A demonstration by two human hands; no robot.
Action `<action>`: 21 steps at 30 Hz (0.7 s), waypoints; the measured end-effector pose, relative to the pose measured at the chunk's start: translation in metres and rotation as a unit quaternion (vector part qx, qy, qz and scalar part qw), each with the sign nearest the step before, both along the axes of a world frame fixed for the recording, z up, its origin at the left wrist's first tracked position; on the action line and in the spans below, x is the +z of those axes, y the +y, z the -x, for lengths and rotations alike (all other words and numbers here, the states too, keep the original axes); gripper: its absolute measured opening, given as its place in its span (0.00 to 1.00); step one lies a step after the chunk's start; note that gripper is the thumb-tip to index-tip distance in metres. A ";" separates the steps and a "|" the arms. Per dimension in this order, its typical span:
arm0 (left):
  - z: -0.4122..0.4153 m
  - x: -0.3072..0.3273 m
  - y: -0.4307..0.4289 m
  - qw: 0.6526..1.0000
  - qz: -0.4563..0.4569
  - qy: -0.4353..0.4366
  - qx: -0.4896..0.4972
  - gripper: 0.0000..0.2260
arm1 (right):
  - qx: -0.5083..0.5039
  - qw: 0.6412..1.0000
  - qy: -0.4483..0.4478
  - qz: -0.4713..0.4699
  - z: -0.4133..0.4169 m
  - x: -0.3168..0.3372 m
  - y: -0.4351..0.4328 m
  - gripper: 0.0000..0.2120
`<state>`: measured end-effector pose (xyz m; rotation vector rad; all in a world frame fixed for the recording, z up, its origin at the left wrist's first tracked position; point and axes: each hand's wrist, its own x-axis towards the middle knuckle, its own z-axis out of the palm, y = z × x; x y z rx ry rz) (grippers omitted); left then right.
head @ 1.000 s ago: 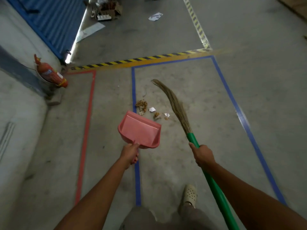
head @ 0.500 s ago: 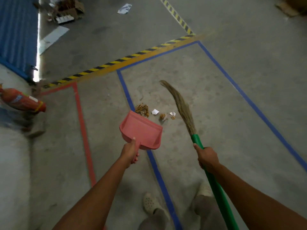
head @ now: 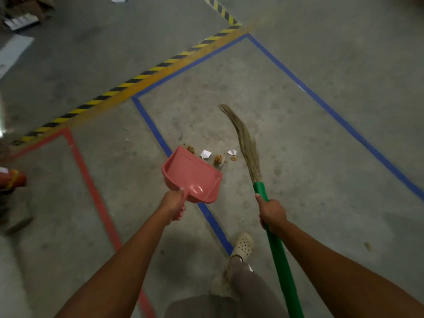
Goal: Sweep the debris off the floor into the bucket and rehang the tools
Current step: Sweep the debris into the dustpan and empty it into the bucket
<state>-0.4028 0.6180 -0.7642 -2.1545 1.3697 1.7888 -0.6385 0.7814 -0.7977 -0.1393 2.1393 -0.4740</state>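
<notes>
Debris (head: 218, 158) lies on the concrete floor (head: 309, 115) inside the blue tape outline (head: 151, 125), close to its left line: brown crumbly clumps and two white paper scraps (head: 205, 154) in a loose row. A pink dustpan (head: 191, 177) is held just on the near side of that row with its mouth towards it and one brown clump right at its far lip. Whether the lip touches the floor I can't tell. The left grip (head: 173, 204) is curled round the dustpan's handle. The right grip (head: 273, 214) is wrapped round the green handle (head: 281, 255) of a broom (head: 259, 189), just below the straw bristles (head: 247, 145), which curve out past the debris on its right. A pale perforated shoe (head: 243, 245) stands beside the blue line, nearer than the pan. A red tape line (head: 91, 187) runs further left, and a yellow-and-black stripe (head: 137, 79) crosses beyond.
</notes>
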 end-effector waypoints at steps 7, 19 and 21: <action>-0.007 -0.109 -0.065 1.000 0.014 0.006 -0.018 0.18 | -0.045 0.998 0.026 -0.019 -0.019 -0.116 -0.047 0.28; -0.036 -0.388 -0.131 0.994 0.009 0.010 -0.108 0.16 | -0.053 0.993 -0.010 -0.103 -0.053 -0.402 -0.103 0.30; -0.043 -0.417 -0.136 0.993 0.007 0.010 -0.120 0.16 | -0.002 0.994 0.011 -0.112 -0.064 -0.427 -0.105 0.28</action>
